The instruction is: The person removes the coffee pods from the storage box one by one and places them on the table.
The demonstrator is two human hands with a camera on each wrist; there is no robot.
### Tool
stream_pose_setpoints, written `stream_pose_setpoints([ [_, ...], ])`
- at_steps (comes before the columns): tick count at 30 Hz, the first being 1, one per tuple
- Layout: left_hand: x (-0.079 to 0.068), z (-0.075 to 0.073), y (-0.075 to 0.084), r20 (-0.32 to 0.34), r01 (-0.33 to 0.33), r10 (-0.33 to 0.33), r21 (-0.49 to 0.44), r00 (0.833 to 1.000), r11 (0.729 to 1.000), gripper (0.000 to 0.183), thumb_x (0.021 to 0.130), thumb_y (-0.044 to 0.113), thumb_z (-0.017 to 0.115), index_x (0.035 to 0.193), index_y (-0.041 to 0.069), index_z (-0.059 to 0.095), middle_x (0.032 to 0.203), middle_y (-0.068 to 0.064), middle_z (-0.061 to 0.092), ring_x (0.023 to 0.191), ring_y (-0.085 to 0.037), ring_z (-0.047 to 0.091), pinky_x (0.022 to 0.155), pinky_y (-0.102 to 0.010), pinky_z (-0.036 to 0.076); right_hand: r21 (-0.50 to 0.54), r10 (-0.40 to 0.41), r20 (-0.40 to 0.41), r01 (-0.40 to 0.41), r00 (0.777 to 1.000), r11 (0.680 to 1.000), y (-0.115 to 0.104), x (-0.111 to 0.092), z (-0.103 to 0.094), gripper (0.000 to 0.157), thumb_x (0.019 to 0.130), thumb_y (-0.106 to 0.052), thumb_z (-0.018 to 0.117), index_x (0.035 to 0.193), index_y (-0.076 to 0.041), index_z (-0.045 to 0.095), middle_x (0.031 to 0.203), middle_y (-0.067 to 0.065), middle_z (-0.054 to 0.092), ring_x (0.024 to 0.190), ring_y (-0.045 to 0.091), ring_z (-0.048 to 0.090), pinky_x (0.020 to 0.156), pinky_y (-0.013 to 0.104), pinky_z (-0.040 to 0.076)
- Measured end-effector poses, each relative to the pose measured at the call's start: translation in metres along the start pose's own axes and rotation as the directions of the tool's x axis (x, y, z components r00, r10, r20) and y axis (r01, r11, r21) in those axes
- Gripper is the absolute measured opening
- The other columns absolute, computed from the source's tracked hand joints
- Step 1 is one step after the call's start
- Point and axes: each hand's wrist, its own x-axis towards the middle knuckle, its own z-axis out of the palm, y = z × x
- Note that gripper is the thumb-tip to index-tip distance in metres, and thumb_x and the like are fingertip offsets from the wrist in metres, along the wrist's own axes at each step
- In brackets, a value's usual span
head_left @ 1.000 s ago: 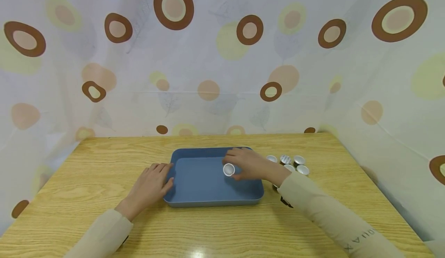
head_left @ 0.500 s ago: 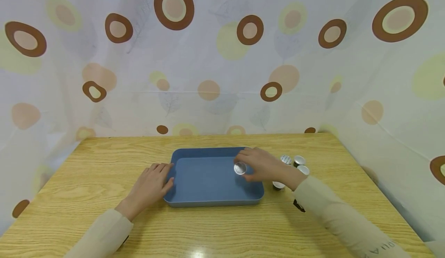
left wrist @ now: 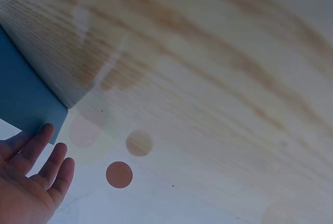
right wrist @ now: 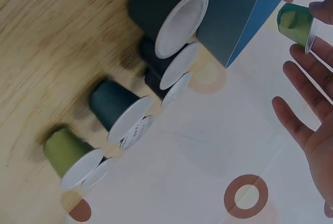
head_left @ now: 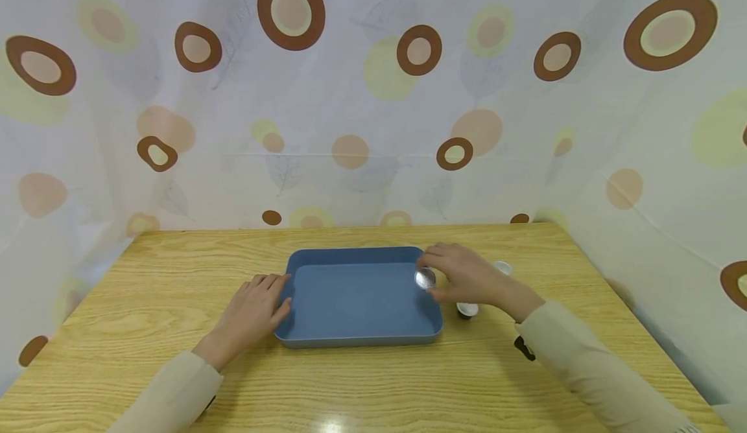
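My right hand (head_left: 469,279) pinches a small coffee capsule (head_left: 425,279) over the right rim of a blue tray (head_left: 350,300). In the right wrist view this capsule (right wrist: 294,23) is green with a pale lid, held between thumb and fingers while the other fingers spread loosely. My left hand (head_left: 248,313) lies at the tray's left rim. The left wrist view has its fingers (left wrist: 37,148) relaxed, touching the tray's edge. More capsules stand on the table under and beside my right arm, which hides most of them from the head view.
In the right wrist view a dark green capsule (right wrist: 156,15), a teal capsule (right wrist: 115,108), a light green capsule (right wrist: 70,153) and others stand lid-up. The wooden table (head_left: 192,264) backs onto a patterned cloth (head_left: 350,96), which also rises on both sides.
My right hand has moved right with the capsule, from over the tray's inside to its right rim. My left hand has stayed in place.
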Motion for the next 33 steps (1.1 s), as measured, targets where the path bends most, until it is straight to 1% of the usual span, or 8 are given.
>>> stream_pose_setpoints([
  [6,0.000,0.000,0.000,0.010,0.003,-0.003,-0.002,1.000,1.000,0.043,0.089,0.029,0.053,0.125,0.004,0.053,0.117,-0.010,0.059,0.109,-0.029,0.053,0.086,-0.047,0.046,-0.006,-0.008,-0.041,0.008,0.999,1.000,0.006,-0.011,-0.004,0.029,0.073,-0.019,0.071,0.100,-0.011,0.062,0.092,-0.003,0.060,0.080,0.012,0.054,0.071,0.031,0.045],
  [11,0.000,0.000,-0.001,0.013,0.006,-0.006,-0.005,1.000,1.000,0.043,0.089,0.029,0.053,0.125,0.005,0.053,0.117,-0.010,0.059,0.109,-0.029,0.053,0.086,-0.047,0.046,-0.022,0.025,-0.041,-0.026,0.999,0.999,0.012,-0.021,-0.005,0.027,0.072,-0.019,0.070,0.097,-0.013,0.062,0.088,-0.006,0.059,0.079,0.010,0.052,0.070,0.028,0.044],
  [17,0.000,0.000,-0.001,0.004,-0.001,0.001,0.000,1.000,1.000,0.043,0.089,0.029,0.053,0.125,0.005,0.053,0.117,-0.010,0.059,0.109,-0.029,0.053,0.086,-0.046,0.046,-0.022,0.086,-0.027,-0.086,0.996,0.996,0.016,-0.035,-0.009,0.027,0.072,-0.019,0.071,0.096,-0.013,0.063,0.086,-0.007,0.057,0.069,0.003,0.044,0.062,0.022,0.041],
  [22,0.000,0.001,-0.001,0.004,-0.002,0.002,0.003,1.000,1.000,0.043,0.089,0.029,0.053,0.125,0.005,0.053,0.117,-0.009,0.059,0.109,-0.029,0.053,0.086,-0.046,0.046,-0.038,0.128,-0.030,-0.129,0.991,0.991,0.020,-0.048,-0.010,0.030,0.068,-0.020,0.074,0.096,-0.013,0.062,0.083,-0.009,0.055,0.075,0.004,0.044,0.066,0.027,0.041],
  [24,0.000,0.001,-0.001,0.003,-0.002,0.002,0.003,1.000,1.000,0.043,0.089,0.029,0.053,0.125,0.005,0.053,0.117,-0.009,0.059,0.109,-0.029,0.053,0.086,-0.046,0.046,-0.038,0.145,-0.031,-0.146,0.989,0.989,0.021,-0.054,-0.009,0.030,0.068,-0.020,0.074,0.095,-0.013,0.063,0.082,-0.009,0.055,0.077,0.006,0.047,0.067,0.029,0.041],
  [29,-0.001,0.001,-0.001,-0.001,-0.002,0.002,0.000,1.000,1.000,0.043,0.089,0.029,0.053,0.125,0.004,0.054,0.117,-0.010,0.060,0.109,-0.029,0.053,0.086,-0.046,0.046,-0.042,0.190,-0.014,-0.191,0.982,0.981,0.024,-0.066,-0.009,0.030,0.070,-0.021,0.073,0.096,-0.014,0.063,0.088,-0.008,0.059,0.078,0.010,0.051,0.066,0.030,0.042],
  [33,0.000,0.000,-0.001,-0.002,-0.003,0.003,0.001,1.000,1.000,0.043,0.089,0.029,0.053,0.125,0.005,0.054,0.116,-0.009,0.060,0.108,-0.028,0.053,0.086,-0.046,0.046,-0.045,0.202,-0.011,-0.202,0.979,0.978,0.025,-0.074,-0.008,0.028,0.070,-0.020,0.073,0.096,-0.014,0.063,0.092,-0.005,0.061,0.079,0.012,0.052,0.066,0.030,0.042],
])
